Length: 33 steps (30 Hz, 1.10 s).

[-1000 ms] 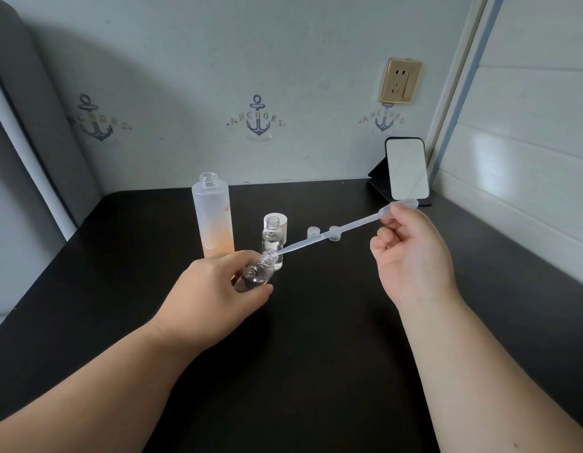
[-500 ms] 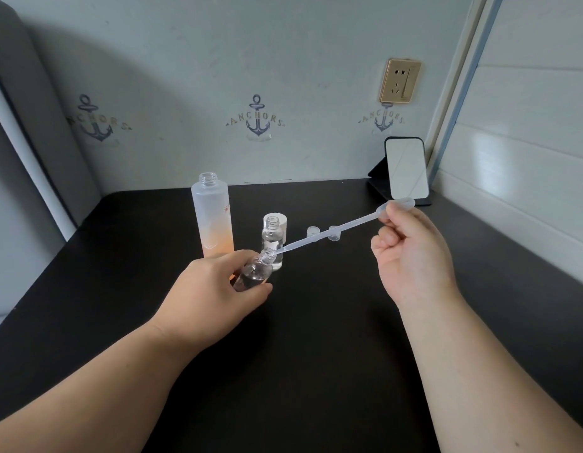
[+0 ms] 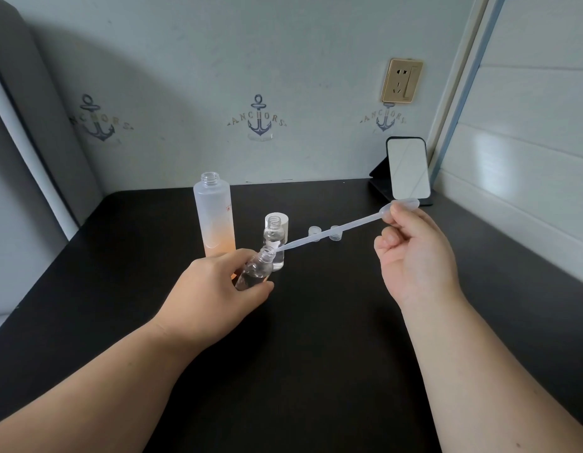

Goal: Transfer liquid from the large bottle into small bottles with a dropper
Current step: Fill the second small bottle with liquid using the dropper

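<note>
- We are holding the dropper [image 3: 332, 232] with its long axis slanting across the desk, bulb end up and to the right, thin tip pointing down-left at the mouth of a small bottle [image 3: 255, 269].
- Our right hand [image 3: 414, 253] is pinching the dropper's bulb between thumb and forefinger, the other fingers curled in.
- Our left hand [image 3: 215, 289] is gripping the small bottle above the black table [image 3: 316, 354], tilting its open neck up and to the right toward the tip.
- Just behind it, a second small bottle [image 3: 274, 241] is standing upright and open, with a white cap [image 3: 282, 219] behind that one.
- The large bottle [image 3: 214, 220] is standing uncapped to the left, frosted, with orange liquid in its lower part.
- Two little clear caps [image 3: 334, 233] are lying behind the dropper's stem, which is crossing in front of them.
- A phone on a stand [image 3: 407, 168] is leaning at the back right, under a wall socket [image 3: 401, 80].
- The dropper is looking translucent and pale; the held bottle is looking clear.
</note>
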Tool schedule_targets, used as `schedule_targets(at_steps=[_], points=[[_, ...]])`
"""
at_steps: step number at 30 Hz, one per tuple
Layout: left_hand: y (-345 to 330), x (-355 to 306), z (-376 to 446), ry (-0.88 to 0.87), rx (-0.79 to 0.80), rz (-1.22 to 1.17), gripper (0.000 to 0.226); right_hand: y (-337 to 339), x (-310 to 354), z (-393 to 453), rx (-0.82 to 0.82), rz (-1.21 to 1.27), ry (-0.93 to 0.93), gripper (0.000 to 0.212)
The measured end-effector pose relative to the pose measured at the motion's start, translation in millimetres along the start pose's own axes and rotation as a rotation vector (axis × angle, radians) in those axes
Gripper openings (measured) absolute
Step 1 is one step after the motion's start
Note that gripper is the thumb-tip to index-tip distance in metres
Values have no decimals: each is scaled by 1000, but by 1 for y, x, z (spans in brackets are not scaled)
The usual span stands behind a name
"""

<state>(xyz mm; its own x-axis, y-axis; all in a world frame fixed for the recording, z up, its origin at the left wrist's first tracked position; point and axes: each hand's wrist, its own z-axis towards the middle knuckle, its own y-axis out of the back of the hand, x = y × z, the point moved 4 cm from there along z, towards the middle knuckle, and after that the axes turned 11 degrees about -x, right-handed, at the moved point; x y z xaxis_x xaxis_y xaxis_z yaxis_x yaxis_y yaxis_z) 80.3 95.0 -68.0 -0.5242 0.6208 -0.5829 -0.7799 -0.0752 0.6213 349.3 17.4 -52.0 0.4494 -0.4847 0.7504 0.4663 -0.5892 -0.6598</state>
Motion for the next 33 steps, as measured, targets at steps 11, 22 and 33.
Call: schedule_targets(at_steps=[11,22,33], points=[[-2,1,1,20,37,-4,21,3,-4,2,-95,81,-87,3],[-2,-2,1,35,62,-23,21,1,-4,0,-63,59,-99,23],[26,2,-2,130,-388,-343,33,2,-8,1,-78,105,-146,11]])
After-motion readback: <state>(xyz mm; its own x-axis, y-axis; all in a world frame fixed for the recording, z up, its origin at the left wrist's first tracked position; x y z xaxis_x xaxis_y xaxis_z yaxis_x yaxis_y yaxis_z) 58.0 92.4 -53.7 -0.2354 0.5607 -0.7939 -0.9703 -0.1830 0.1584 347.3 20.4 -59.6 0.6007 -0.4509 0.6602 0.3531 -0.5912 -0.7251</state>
